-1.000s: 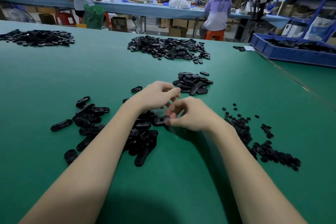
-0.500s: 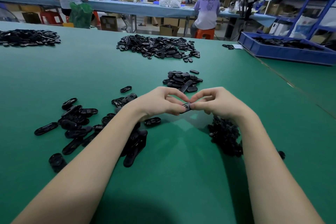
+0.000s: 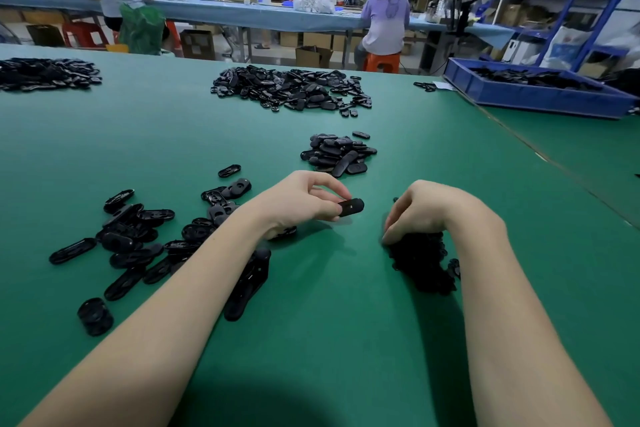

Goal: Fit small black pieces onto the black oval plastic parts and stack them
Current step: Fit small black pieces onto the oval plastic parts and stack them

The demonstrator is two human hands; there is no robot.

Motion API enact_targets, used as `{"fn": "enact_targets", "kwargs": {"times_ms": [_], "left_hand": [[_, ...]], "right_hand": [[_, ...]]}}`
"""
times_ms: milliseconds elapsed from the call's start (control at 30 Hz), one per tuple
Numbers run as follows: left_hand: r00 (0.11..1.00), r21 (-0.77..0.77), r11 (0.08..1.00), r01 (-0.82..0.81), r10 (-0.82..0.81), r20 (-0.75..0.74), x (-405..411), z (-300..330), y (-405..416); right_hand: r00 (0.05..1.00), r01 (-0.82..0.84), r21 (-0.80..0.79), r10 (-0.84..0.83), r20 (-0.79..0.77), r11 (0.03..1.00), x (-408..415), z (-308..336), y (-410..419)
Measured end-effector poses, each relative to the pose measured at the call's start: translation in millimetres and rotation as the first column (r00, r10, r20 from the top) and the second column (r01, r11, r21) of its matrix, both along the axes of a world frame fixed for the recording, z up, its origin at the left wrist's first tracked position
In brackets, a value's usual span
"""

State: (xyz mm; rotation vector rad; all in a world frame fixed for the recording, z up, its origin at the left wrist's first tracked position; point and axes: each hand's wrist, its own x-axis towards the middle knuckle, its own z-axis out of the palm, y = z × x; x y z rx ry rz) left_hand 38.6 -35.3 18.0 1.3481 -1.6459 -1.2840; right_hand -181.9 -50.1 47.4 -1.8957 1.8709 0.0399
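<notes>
My left hand point(image 3: 301, 203) pinches a black oval part point(image 3: 351, 207) between thumb and fingers, held just above the green table point(image 3: 329, 340). My right hand point(image 3: 426, 210) is apart from it, fingers curled down onto a heap of small black pieces point(image 3: 420, 262); whether it holds one is hidden. Loose oval parts point(image 3: 138, 239) lie scattered under and left of my left forearm. A small stack of oval parts point(image 3: 337, 152) sits just beyond my hands.
A larger pile of black parts point(image 3: 291, 88) lies farther back, another pile point(image 3: 45, 73) at the far left. A blue bin point(image 3: 533, 97) holding parts stands at the back right. People work at a long blue table behind.
My hands were together on one oval part. They have separated: the left keeps the oval part, the right has dropped to the heap of small pieces.
</notes>
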Motion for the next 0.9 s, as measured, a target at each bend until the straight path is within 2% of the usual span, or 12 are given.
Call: {"fn": "enact_targets", "kwargs": {"times_ms": [100,233,333,433,500,700,900], "left_hand": [[0.999,-0.002,0.999,-0.034,0.034,-0.026,-1.0,-1.1,0.3],[0.994,0.028,0.996,-0.083,0.085,-0.068,-2.4,-2.7,-0.9],[0.989,0.043,0.992,-0.116,0.12,-0.086,-2.8,-3.4,-1.1],[0.984,0.037,0.989,-0.144,0.147,-0.098,-3.6,-3.9,-2.0],[0.981,0.036,0.987,-0.157,0.16,-0.109,-3.1,-4.0,-2.4],[0.973,0.053,0.993,-0.106,0.115,-0.199,-5.0,-3.0,-1.7],[0.975,0.054,0.996,-0.078,0.087,-0.207,-3.9,-5.4,-3.0]], "right_hand": [[1.0,-0.003,-0.027,0.003,-0.006,1.0,1.3,0.8,0.4],[0.997,-0.047,-0.09,0.052,0.06,0.995,1.6,1.4,-1.6],[0.961,-0.097,-0.089,0.116,0.252,0.991,2.7,5.4,2.4],[0.867,-0.086,-0.103,0.126,0.482,0.991,5.3,8.7,6.1],[0.825,-0.079,-0.116,0.131,0.55,0.99,7.7,9.2,6.7],[0.841,-0.089,-0.145,0.152,0.519,0.985,14.2,0.2,6.6],[0.86,-0.122,-0.117,0.164,0.484,0.986,14.3,-0.9,5.2]]}}
